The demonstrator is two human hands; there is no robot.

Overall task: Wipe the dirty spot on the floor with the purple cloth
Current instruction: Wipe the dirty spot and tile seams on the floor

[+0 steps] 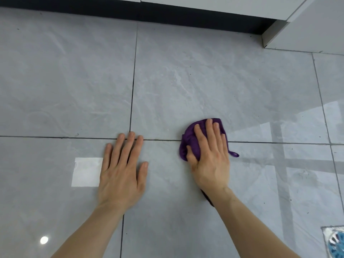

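The purple cloth (189, 144) lies bunched on the grey tiled floor (186, 81), across a horizontal grout line right of centre. My right hand (210, 155) presses flat on top of it, fingers spread over the fabric and thumb at its left edge. A small loop of the cloth sticks out to the right. My left hand (122, 168) rests flat on the bare tile to the left, fingers apart, holding nothing. A dark smear (206, 198) shows on the tile just below my right wrist. Whatever lies under the cloth is hidden.
White cabinets with a dark toe-kick (149, 13) run along the far edge. A cabinet corner (275, 34) juts out at the top right. A floor drain with a blue cover (335, 243) sits at the bottom right. Small dark specks (290, 200) dot the right tiles.
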